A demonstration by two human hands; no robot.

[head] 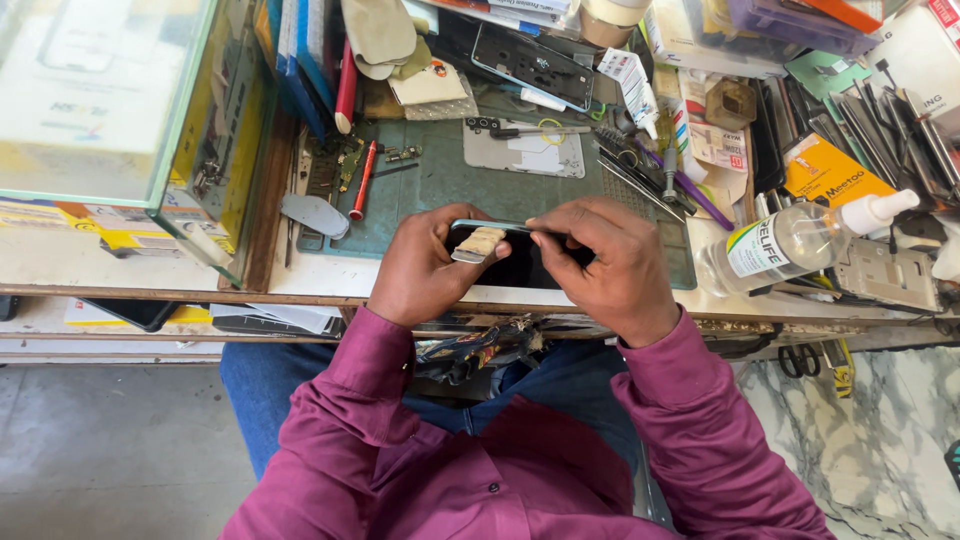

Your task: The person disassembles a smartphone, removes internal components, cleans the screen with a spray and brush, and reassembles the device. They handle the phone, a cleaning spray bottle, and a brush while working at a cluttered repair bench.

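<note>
A dark smartphone (515,262) rests on edge above the green work mat (440,180), held between both hands. My left hand (425,265) grips its left end; the thumb wears a beige bandage. My right hand (610,265) covers the phone's right side, with fingertips pinched at the top edge near the middle. Whether they hold a thin pick there is too small to tell. Purple sleeves cover both forearms.
A clear liquid bottle (790,243) lies right of my hands. Tweezers and other tools (650,165), a grey phone back panel (525,150), a red pen (362,180) and a grey plastic pry tool (315,213) lie on the mat. A glass case (110,100) stands left. Boxes crowd the back.
</note>
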